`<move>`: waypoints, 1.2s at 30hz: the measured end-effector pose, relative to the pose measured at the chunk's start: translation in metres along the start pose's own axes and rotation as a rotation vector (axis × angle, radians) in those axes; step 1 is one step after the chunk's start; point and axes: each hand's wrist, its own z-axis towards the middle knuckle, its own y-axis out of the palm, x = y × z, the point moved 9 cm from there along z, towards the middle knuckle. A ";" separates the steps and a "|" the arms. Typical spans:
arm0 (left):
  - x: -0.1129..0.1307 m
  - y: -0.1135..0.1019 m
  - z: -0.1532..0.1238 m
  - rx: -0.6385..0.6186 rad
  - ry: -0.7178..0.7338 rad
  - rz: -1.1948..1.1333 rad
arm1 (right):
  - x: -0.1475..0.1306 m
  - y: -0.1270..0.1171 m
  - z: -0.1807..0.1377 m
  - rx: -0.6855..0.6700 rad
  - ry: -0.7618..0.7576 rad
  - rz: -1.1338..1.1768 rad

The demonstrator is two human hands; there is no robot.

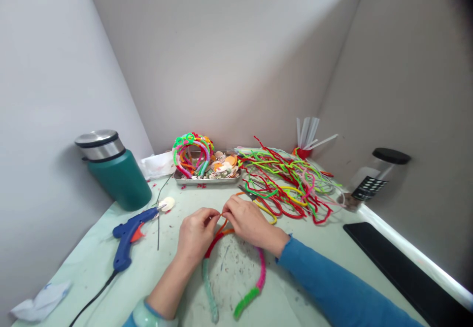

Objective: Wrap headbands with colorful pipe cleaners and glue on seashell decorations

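Thumb and forefinger of the left hand (pixel 197 233) close in a pinch on a thin, fuzzy orange pipe cleaner (pixel 223 225); the right hand (pixel 247 221) grips it the same way, fingertips nearly touching. Just below both, an arched, fuzzy headband (pixel 262 270) of mint, red, orange, pink and green sections lies on the pale green bench (pixel 295 282), ends toward the wearer. Step, as judged: bending or twisting the orange strand at the crown. Next move probably calls for a firm pinch on one side while the other turns the strand. Left of the left hand: blue plastic glue gun (pixel 127 241) with orange trigger, apparently unused at present. Beyond the right hand: tangled red and green pipe cleaners (pixel 281 169).
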 end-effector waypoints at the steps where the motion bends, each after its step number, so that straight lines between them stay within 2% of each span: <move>1: -0.002 0.000 0.000 0.000 -0.033 -0.024 | 0.000 -0.001 0.000 0.023 0.005 0.034; 5: -0.018 0.009 0.000 -0.067 -0.278 -0.249 | 0.005 -0.005 0.000 0.166 0.079 0.258; 7: -0.024 0.017 -0.003 -0.107 -0.382 -0.453 | 0.012 -0.003 0.000 0.221 0.171 0.432; 10: -0.028 0.026 -0.007 -0.134 -0.472 -0.727 | 0.024 0.012 0.000 0.223 0.339 0.751; 13: -0.030 0.032 -0.010 -0.143 -0.514 -0.850 | 0.029 0.024 -0.001 0.188 0.434 0.967; 19: -0.023 0.028 -0.008 -0.131 -0.453 -0.821 | 0.026 0.029 -0.003 0.187 0.493 1.268; 24: -0.024 0.020 -0.006 -0.085 -0.449 -0.765 | 0.021 0.027 -0.003 0.162 0.470 1.254; 29: -0.026 0.014 -0.003 -0.051 -0.430 -0.723 | 0.020 0.034 -0.003 0.077 0.485 1.183; 36: -0.018 0.018 -0.006 -0.073 -0.438 -0.722 | 0.028 0.030 -0.002 0.166 0.467 1.136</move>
